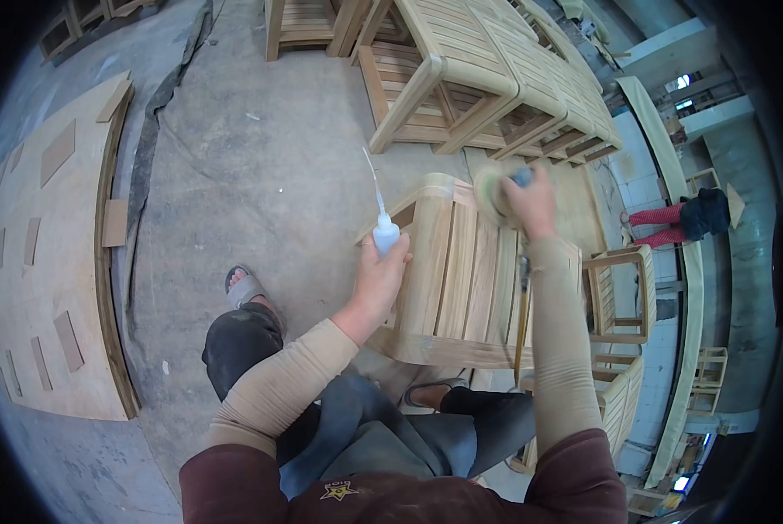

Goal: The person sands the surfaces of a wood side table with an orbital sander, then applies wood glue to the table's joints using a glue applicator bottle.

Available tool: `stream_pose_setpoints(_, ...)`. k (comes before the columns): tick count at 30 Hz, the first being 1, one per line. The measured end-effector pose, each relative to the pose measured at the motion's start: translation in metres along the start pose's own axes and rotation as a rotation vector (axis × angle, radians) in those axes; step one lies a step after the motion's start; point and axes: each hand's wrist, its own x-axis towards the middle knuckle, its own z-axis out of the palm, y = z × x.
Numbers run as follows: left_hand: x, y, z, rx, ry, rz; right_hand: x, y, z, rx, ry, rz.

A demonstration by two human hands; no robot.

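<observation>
My left hand (379, 278) is wrapped round a white squeeze bottle (386, 234), its long thin nozzle pointing up and away from me. In my right hand (534, 208) is a round disc sander (493, 194), slightly smeared by motion, its pad turned to the left. The sander is over the far right corner of a slatted wooden stool (461, 279) that stands before my knees. A hose (521, 325) runs from near my right wrist down across the stool's right side. The bottle overlaps the stool's left edge in this view.
Several slatted wooden tables or stools (470, 52) stand in a row at the top right. More wooden frames (623, 297) are beyond my right arm. A plywood board (51, 262) with small thin pieces lies left. Another person (693, 217) is at the far right.
</observation>
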Motion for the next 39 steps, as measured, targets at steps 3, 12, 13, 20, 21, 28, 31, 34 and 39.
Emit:
stream_pose_setpoints(3, -0.004, 0.012, -0.002, -0.057, -0.008, -0.009, 0.001, 0.081, -0.023, 0.018, -0.014, 0.171)
stream_pose_setpoints(12, -0.005, 0.019, -0.013, -0.033, -0.071, 0.069, 0.012, 0.225, -0.050, -0.206, 0.041, 0.351)
stream_pose_setpoints(13, -0.004, 0.018, -0.013, -0.011, -0.059, 0.074, 0.011, 0.208, -0.047, -0.185, 0.005, 0.323)
stream_pose_setpoints(20, -0.003, 0.024, -0.005, -0.042, 0.018, 0.166, -0.006, 0.013, -0.010, 0.162, -0.055, -0.009)
stream_pose_setpoints(21, -0.006, 0.026, -0.001, -0.019, -0.008, 0.168, -0.007, -0.004, 0.005, 0.119, -0.038, -0.062)
stream_pose_setpoints(28, -0.012, 0.027, 0.024, -0.032, 0.010, 0.129, -0.037, -0.102, 0.001, 0.075, -0.217, -0.038)
stream_pose_setpoints(31, -0.012, 0.026, 0.028, -0.060, 0.034, 0.140, -0.027, -0.079, 0.001, 0.093, -0.106, 0.029)
stream_pose_setpoints(34, -0.008, 0.028, 0.031, -0.088, 0.032, 0.127, -0.015, -0.047, -0.007, 0.078, -0.061, 0.106)
stream_pose_setpoints(39, 0.005, 0.027, 0.038, -0.056, 0.014, 0.095, -0.026, -0.052, -0.007, 0.040, -0.071, 0.055)
